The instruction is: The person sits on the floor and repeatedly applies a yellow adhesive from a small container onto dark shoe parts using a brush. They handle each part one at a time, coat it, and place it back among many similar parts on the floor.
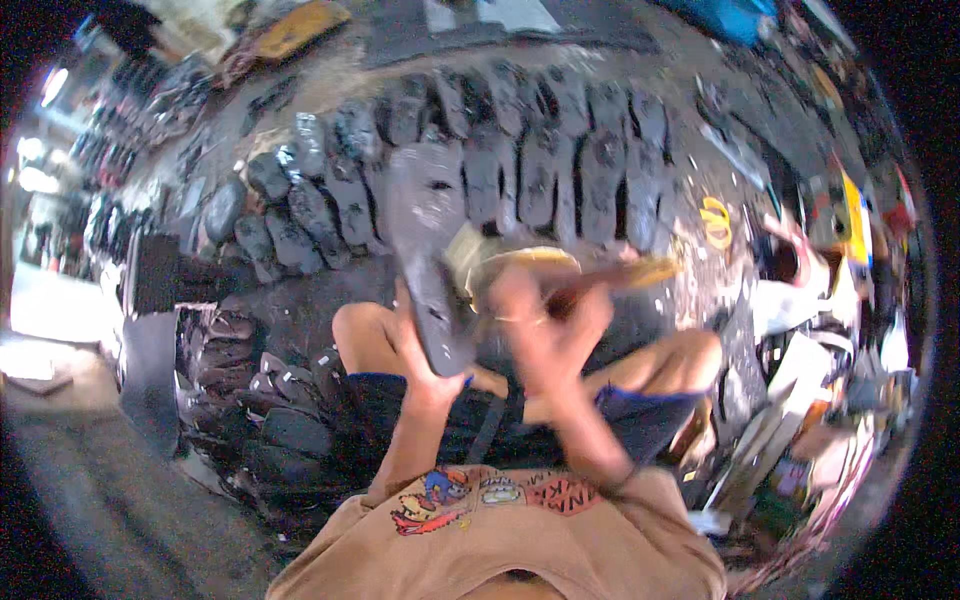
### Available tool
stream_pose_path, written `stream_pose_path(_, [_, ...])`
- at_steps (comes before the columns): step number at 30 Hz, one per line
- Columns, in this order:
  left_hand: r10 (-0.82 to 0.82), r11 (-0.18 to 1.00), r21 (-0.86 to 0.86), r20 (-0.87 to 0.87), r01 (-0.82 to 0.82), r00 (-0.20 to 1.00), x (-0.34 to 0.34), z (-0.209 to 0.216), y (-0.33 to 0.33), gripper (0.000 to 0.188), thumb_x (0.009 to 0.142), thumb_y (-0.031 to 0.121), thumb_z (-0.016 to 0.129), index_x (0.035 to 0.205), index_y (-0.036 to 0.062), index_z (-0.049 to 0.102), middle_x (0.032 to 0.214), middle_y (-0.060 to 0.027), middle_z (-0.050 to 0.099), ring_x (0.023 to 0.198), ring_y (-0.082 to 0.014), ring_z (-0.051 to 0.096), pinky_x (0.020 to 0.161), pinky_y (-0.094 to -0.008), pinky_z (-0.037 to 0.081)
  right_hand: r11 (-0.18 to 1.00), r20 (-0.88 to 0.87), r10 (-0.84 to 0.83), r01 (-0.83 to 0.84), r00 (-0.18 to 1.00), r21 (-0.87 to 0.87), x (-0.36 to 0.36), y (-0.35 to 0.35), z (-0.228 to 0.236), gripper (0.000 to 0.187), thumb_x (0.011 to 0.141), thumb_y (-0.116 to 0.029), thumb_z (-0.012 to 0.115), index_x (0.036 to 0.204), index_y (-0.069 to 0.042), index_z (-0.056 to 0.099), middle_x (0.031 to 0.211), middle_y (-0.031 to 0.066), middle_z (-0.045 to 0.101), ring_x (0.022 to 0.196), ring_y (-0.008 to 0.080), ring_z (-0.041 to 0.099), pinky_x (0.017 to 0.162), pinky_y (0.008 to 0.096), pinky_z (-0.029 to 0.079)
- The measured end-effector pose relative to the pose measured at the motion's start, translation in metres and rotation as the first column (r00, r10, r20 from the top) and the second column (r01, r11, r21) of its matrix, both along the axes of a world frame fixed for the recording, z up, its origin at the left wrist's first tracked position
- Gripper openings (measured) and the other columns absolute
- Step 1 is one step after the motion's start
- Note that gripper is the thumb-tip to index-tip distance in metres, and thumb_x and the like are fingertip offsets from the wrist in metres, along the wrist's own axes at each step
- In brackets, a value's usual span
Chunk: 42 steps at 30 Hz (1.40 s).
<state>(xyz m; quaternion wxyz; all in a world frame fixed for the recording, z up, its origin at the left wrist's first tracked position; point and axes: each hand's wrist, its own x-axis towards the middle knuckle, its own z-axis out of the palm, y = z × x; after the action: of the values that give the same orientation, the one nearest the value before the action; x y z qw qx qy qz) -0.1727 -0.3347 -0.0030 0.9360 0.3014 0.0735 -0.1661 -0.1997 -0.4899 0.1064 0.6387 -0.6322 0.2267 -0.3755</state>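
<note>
My left hand (418,362) is closed around the lower end of a dark grey shoe sole (428,225), which stands tilted up in front of my left knee. The sole has small dark holes in it. My right hand (550,325) is smeared by motion beside a round tin (525,257) with a yellowish rim. From its fingers a brown stick-like tool (645,272) with a yellowish end points to the right; its exact kind is too blurred to tell. A pale, blocky thing (462,250) shows between the sole and the tin.
Rows of dark soles (540,175) lie on the ground beyond my hands. More dark pieces (290,400) are heaped at my left. A yellow coil (716,222) lies to the right, near a cluttered pile (800,380). A dark mat (510,35) is at the far side.
</note>
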Motion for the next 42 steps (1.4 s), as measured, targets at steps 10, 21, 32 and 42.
stream_pose_path(10, [0.246, 0.967, -0.007, 0.261, -0.253, 0.933, 0.3, 0.099, 0.13, 0.042, 0.087, 0.025, 0.068, 0.124, 0.0053, 0.06, 0.123, -0.0145, 0.067, 0.113, -0.0329, 0.063, 0.098, -0.0579, 0.048, 0.977, -0.391, -0.212, 0.185, 0.896, -0.105, -0.015, -0.097, -0.084, 0.039, 0.1, -0.028, 0.068, 0.121, 0.004, 0.062, 0.108, 0.0064, 0.064, 0.095, 0.0148, 0.055, 0.087, 0.0306, 0.045])
stream_pose_path(21, [0.333, 0.939, 0.162, -0.201, -0.304, 0.921, 0.404, -0.051, 0.084, 0.055, 0.095, 0.024, 0.066, 0.143, 0.005, 0.048, 0.144, -0.0195, 0.051, 0.126, -0.0418, 0.055, 0.104, -0.0576, 0.048, 0.976, -0.549, -0.217, 0.167, 0.807, -0.141, 0.002, -0.104, -0.092, 0.048, 0.101, -0.026, 0.066, 0.136, 0.007, 0.056, 0.132, 0.0213, 0.064, 0.118, 0.0302, 0.06, 0.104, 0.0395, 0.046])
stream_pose_path(32, [-0.084, -0.381, 0.922, 0.044, -0.073, 0.995, -0.035, -0.065, 0.21, 0.072, 0.08, -0.003, 0.077, 0.145, 0.0001, 0.045, 0.143, -0.0221, 0.051, 0.133, -0.0359, 0.051, 0.107, -0.0479, 0.045, 0.843, -0.603, -0.142, -0.223, 0.785, -0.489, 0.016, -0.092, -0.052, 0.021, 0.089, -0.018, 0.079, 0.105, -0.005, 0.077, 0.1, 0.0157, 0.077, 0.092, 0.0243, 0.074, 0.085, 0.0356, 0.056])
stream_pose_path(42, [0.086, -0.574, 0.775, 0.378, -0.264, 0.922, -0.058, -0.072, 0.192, 0.077, 0.076, -0.008, 0.071, 0.148, -0.0007, 0.043, 0.146, -0.0217, 0.045, 0.139, -0.0381, 0.043, 0.116, -0.0462, 0.038, 0.781, -0.456, -0.111, -0.206, 0.883, -0.59, 0.004, -0.1, -0.094, 0.018, 0.098, -0.019, 0.07, 0.1, -0.001, 0.069, 0.091, 0.0117, 0.07, 0.082, 0.022, 0.067, 0.074, 0.0371, 0.054])
